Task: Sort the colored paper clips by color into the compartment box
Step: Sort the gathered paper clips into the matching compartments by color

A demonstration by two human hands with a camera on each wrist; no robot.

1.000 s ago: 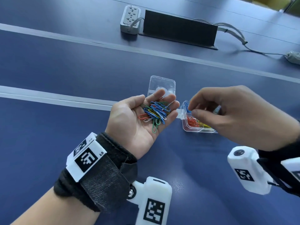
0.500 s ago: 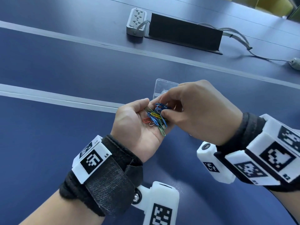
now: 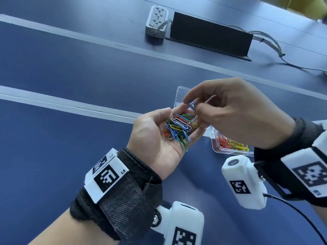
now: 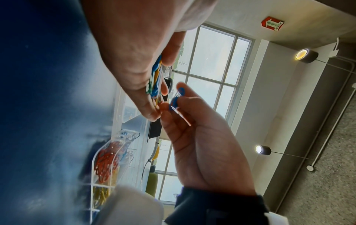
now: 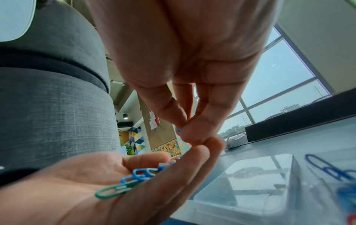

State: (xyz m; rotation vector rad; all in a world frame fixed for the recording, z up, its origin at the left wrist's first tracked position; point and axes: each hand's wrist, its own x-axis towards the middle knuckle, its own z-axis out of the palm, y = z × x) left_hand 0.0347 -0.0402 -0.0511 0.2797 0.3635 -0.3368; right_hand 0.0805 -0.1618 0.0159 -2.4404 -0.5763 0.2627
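Above the dark blue worktop (image 3: 70,71) I've got the left hand (image 3: 159,138) palm up, fingers relaxed and slightly cupped, carrying a loose pile of mixed paper clips (image 3: 178,128): blue, green, orange, yellow, white. Right hand (image 3: 235,112) sits just beside and above the left fingertips, thumb and index finger pinching one blue clip (image 3: 192,104). Left wrist view confirms it: blue clip (image 4: 176,99) held at the right hand's (image 4: 208,152) fingertips, close to the pile (image 4: 156,80) but clear of it. Right wrist view shows only a sliver of blue (image 5: 178,130) between the pinching fingers.

Compartment box (image 3: 219,149), clear plastic, sits on the worktop under and behind the right hand, open lid (image 3: 182,96) tipped back past the left fingertips. Red clips (image 3: 223,141) and yellow clips (image 3: 238,145) lie in neighbouring compartments; blue ones (image 5: 327,169) show in another in the right wrist view.

Most of the box is hidden by the right hand from the head camera, so I can't count compartments. Left wrist picture is blurred along the worktop side. A power strip (image 3: 156,21) and a black cable cover (image 3: 210,36) sit at the far side of the worktop.
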